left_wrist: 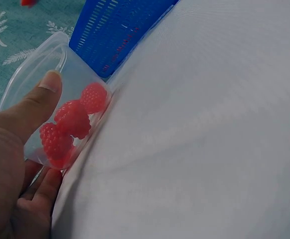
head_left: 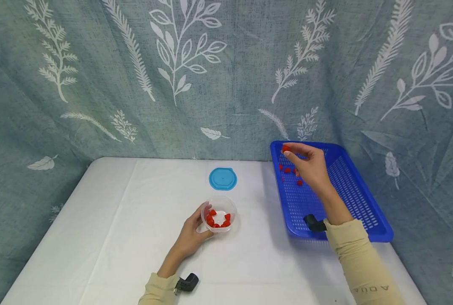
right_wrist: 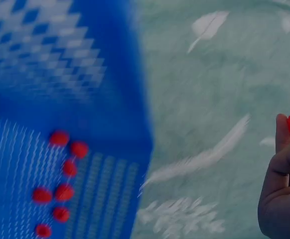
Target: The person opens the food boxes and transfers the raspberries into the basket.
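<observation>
- Transferring of berries [left_wrist: 71, 118] judged in hand; gentle carry seems called for next.
- Counter [head_left: 135, 237]: white, cloth-covered, faintly creased.
- Basket [head_left: 302, 201]: blue slotted plastic, loose berries scattered far left.
- Clear tub [head_left: 222, 206] gripped by left hand [head_left: 191, 235], part-filled with knobbly red berries.
- Blue lid [head_left: 222, 178] laid flat beyond.
- Single berry [head_left: 285, 148] pinched by right hand [head_left: 312, 167] above basket's far left corner.

Can see in bkgd a grey-green cloth [head_left: 245, 84], printed w/ white leaves [head_left: 211, 133] & twigs [head_left: 60, 55], hanging w/ soft folds behind and on L & R sides of a white-covered table [head_left: 97, 254]. Can notice also rounded back L corner & approx. even light, w/ only soft shadows [head_left: 274, 220].
</observation>
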A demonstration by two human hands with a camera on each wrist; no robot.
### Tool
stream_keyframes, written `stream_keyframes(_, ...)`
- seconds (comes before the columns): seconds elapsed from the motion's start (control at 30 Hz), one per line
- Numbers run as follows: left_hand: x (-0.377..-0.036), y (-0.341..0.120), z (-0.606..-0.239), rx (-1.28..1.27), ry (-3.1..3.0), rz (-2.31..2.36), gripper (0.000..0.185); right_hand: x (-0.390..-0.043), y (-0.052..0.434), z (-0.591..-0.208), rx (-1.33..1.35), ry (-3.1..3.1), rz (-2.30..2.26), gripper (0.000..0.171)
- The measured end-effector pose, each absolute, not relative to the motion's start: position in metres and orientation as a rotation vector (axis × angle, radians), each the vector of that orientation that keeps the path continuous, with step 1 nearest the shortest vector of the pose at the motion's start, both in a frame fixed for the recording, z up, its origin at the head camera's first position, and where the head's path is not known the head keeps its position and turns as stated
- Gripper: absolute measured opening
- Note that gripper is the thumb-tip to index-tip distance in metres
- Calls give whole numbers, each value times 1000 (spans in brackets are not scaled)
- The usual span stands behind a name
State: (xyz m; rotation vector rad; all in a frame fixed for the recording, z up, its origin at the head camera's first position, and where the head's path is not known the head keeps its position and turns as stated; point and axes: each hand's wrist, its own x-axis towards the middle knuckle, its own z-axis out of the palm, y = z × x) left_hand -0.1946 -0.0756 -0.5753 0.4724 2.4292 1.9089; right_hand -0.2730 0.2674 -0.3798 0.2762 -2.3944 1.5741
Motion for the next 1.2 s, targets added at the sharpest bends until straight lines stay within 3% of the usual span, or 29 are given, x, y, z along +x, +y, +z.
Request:
stream_keyframes(0.53, -195, -76, -574, 473, 2403, 1923, 88, -336, 327, -445, -59, -2758, 1331, 34)
stream_keyframes(0.8, -194, -76, -573, 460, 2403, 1920, 89, -353, 349, -475, 130, -2987, 1429, 39)
stream_keyframes(1.2, -193, -76, -574, 424, 2427, 1897, 88, -355, 365, -496, -1, -3109, 1470, 44)
